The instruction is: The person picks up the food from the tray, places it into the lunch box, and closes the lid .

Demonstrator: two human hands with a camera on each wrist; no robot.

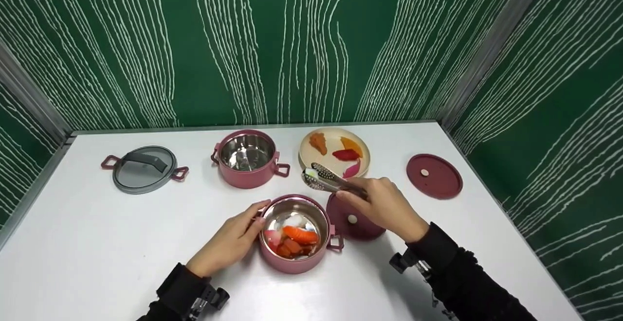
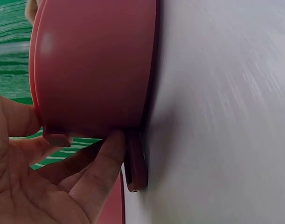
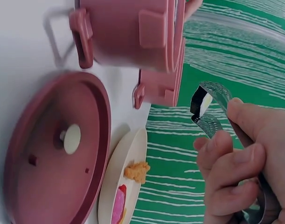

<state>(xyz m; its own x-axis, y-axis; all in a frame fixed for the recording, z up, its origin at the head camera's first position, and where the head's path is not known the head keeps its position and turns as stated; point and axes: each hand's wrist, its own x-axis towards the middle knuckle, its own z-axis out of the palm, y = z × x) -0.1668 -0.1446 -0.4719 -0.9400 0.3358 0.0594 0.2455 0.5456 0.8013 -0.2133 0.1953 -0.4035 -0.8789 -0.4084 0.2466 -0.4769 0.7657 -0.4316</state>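
My left hand (image 1: 229, 240) holds the near pink pot (image 1: 294, 264) at its left side, the thumb by the rim and a finger against the side handle (image 2: 135, 163). Inside the pot lie toy food pieces: an orange one (image 1: 300, 235), a pink one (image 1: 272, 237), reddish-brown ones and a white one. My right hand (image 1: 384, 206) grips metal tongs (image 1: 336, 177) with perforated tips, raised between the pot and the cream plate. Pinched in the tips is a small piece (image 3: 201, 102) with a black edge and a white face, greenish in the head view.
The cream plate (image 1: 306, 158) carries a brown drumstick-like piece (image 1: 318, 143) and red, orange and pink pieces. A second pink pot (image 1: 247, 179) stands at the back. One maroon lid (image 1: 357, 228) lies under my right hand, another (image 1: 443, 177) further right. A glass lid (image 1: 138, 177) lies left.
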